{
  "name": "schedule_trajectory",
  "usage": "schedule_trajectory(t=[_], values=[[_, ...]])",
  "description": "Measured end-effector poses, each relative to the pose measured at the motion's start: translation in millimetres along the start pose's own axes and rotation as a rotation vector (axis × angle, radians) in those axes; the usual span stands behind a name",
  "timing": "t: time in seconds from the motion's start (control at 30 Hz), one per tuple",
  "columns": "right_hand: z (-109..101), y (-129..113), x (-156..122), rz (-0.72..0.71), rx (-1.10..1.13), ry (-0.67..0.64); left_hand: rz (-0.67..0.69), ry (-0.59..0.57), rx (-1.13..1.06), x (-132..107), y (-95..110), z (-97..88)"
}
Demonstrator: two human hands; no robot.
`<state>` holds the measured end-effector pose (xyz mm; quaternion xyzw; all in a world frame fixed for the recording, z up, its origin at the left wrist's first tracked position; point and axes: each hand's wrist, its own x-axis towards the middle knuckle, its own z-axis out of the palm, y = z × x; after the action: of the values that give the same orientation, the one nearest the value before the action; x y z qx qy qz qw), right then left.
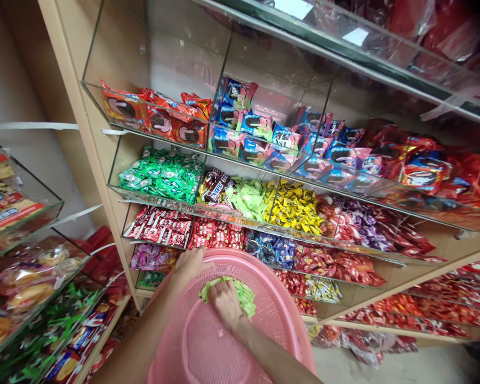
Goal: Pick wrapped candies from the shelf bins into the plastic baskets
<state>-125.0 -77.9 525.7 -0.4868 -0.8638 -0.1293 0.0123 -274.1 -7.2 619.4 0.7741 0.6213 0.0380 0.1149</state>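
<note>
A pink plastic basket with mesh walls is in front of me, tilted toward the shelves. My left hand grips its far rim on the left side, fingers over the edge. Inside the basket, my right hand is closed over light green wrapped candies. Those candies form a small pile against the mesh, and some stick out around the fingers. More light green candies of similar look lie in a shelf bin above, between Snickers bars and yellow wrapped candies.
Glass-fronted shelves hold green candies, blue and pink cookie packs, orange cookie packs and red packets. A wooden upright divides them from the left shelves with bread packs. Plastic bags lie on the floor at right.
</note>
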Motion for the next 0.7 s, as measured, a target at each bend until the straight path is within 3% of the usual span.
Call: schedule_trajectory(t=[0.43,0.7], values=[[-16,2,-4,0.036,0.119,0.087,0.002,0.0,-0.002,1,0,2.3],[6,-24,-7,-0.196,0.049,0.114,0.004,0.016,0.016,1,-1,2.6]])
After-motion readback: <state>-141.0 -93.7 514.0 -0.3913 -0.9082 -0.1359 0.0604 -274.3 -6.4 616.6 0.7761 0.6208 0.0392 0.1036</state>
